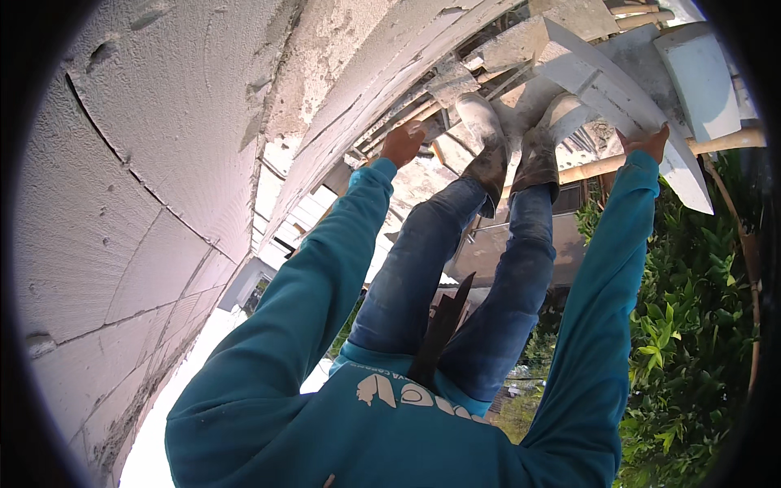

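Note:
At the upper middle, my left hand (402,145) has its fingers curled beside the wall, on something pale that I cannot make out. On the right, my right hand (645,143) grips the lower part of a long white block (590,81), which lies slanted over grey boards. Between my hands, my dusty boots (480,126) stand on pale, debris-strewn planks. A dark, pointed object (435,325) sticks up at my waist in front of my jeans.
A pale block wall (146,228) rises along the left. Another white block (700,81) rests at the upper right on a platform with bamboo poles (728,141). Beyond the platform edge are leafy branches (667,333) and, lower down, a building (521,236).

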Demonstrator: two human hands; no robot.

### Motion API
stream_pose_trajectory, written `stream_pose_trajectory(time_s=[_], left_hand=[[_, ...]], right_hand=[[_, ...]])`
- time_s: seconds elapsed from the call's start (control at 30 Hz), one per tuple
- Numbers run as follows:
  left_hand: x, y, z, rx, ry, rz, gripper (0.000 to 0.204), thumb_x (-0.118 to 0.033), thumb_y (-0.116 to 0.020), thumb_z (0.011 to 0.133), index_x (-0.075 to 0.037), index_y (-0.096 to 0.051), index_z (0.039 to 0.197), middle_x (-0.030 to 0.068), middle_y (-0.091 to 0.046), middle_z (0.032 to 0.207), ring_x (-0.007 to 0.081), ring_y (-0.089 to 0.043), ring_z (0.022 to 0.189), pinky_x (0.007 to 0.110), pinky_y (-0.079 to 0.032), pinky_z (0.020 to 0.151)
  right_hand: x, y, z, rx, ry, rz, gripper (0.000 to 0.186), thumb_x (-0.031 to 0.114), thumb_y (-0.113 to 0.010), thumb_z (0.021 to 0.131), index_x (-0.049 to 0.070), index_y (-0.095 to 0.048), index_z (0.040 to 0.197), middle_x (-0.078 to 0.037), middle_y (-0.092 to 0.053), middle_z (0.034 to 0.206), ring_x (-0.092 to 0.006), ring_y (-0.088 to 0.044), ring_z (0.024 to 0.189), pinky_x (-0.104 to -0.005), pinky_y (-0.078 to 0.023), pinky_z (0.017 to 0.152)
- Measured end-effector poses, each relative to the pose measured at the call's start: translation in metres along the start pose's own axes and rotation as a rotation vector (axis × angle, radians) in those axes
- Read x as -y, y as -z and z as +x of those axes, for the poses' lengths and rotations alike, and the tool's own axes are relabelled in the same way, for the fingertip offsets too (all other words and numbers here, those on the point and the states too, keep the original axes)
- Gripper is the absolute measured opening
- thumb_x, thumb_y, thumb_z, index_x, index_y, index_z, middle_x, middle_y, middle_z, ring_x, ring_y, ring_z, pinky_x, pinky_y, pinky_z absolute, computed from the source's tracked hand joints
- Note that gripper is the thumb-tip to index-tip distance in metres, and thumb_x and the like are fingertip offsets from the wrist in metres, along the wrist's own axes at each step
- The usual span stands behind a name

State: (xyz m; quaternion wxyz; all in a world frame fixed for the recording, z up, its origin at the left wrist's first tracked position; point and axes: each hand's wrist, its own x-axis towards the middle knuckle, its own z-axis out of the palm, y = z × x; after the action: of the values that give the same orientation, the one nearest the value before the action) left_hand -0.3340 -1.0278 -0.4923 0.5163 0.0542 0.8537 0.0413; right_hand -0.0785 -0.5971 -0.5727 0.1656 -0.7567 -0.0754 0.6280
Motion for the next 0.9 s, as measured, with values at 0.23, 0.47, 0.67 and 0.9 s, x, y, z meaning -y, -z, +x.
stream_pose_trajectory(time_s=[0.23,0.47,0.67,0.9], left_hand=[[0.022,0.004,-0.103,0.062,0.028,-0.082,0.053,-0.040,-0.059,0.094,-0.001,-0.059,0.129,0.0175,-0.064,0.126,0.0291,-0.064,0.112,0.038,-0.049,0.097],[0.023,0.041,-0.194,0.017,-0.004,-0.206,0.047,-0.040,-0.059,0.094,-0.008,-0.063,0.127,0.0161,-0.066,0.122,0.0301,-0.065,0.110,0.038,-0.050,0.096],[0.022,0.100,-0.245,-0.068,-0.067,-0.198,0.055,-0.048,-0.055,0.093,-0.005,-0.062,0.128,0.0235,-0.064,0.123,0.0394,-0.059,0.116,0.044,-0.044,0.101],[0.042,0.141,-0.271,-0.156,-0.090,-0.254,0.048,-0.037,-0.059,0.092,-0.003,-0.062,0.125,0.0176,-0.064,0.124,0.0298,-0.061,0.116,0.037,-0.046,0.099]], right_hand=[[0.008,0.029,-0.006,0.068,-0.141,0.058,0.081,0.056,-0.055,0.090,0.020,-0.021,0.154,-0.019,-0.020,0.155,-0.0434,-0.028,0.140,-0.0701,-0.037,0.104],[0.007,0.019,-0.083,0.132,-0.132,0.066,0.106,0.051,-0.067,0.084,0.018,0.002,0.157,-0.019,0.006,0.160,-0.0471,-0.022,0.143,-0.0674,-0.037,0.104],[-0.007,0.002,-0.151,0.071,0.090,-0.107,0.108,0.039,-0.073,0.084,0.008,0.002,0.154,-0.023,-0.027,0.150,-0.0451,-0.054,0.115,-0.0557,-0.060,0.076],[-0.036,-0.031,-0.270,0.303,0.177,-0.196,0.099,0.031,-0.068,0.087,0.012,0.002,0.155,-0.025,-0.037,0.144,-0.0420,-0.057,0.115,-0.0506,-0.059,0.079]])
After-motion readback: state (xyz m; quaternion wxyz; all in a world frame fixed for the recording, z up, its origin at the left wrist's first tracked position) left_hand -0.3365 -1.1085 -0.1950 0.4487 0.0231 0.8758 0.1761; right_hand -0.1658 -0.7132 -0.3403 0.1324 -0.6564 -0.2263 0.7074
